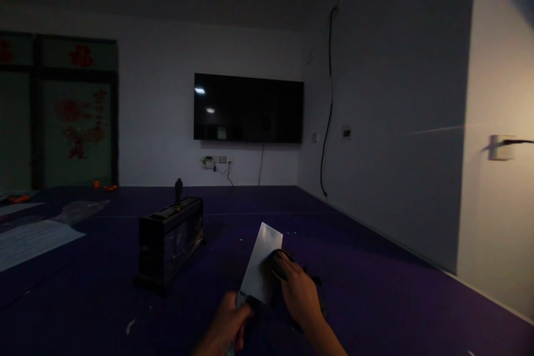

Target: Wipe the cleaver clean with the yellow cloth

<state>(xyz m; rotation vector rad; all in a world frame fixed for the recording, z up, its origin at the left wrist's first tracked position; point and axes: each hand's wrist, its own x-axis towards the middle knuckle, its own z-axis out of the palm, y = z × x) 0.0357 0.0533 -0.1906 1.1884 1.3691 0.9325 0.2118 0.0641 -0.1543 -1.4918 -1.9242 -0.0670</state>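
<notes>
A broad, flat, pale metal blade (pixel 259 264), shaped like a cleaver, is held low in the middle of the view, tip pointing up and away. My left hand (pixel 227 327) is closed round its handle at the bottom. My right hand (pixel 298 290) rests against the blade's right side, its fingers curled over a small dark object (pixel 278 262) pressed on the metal. In the dim light I cannot make out what that dark object is. More dark material shows behind my right wrist.
A dark low box (pixel 170 242) stands on the purple floor (pixel 375 300) ahead on the left, a small bottle (pixel 178 191) on top. White sheets (pixel 29 239) lie far left. A black screen (pixel 248 107) hangs on the back wall; a cable (pixel 329 105) runs down the right wall.
</notes>
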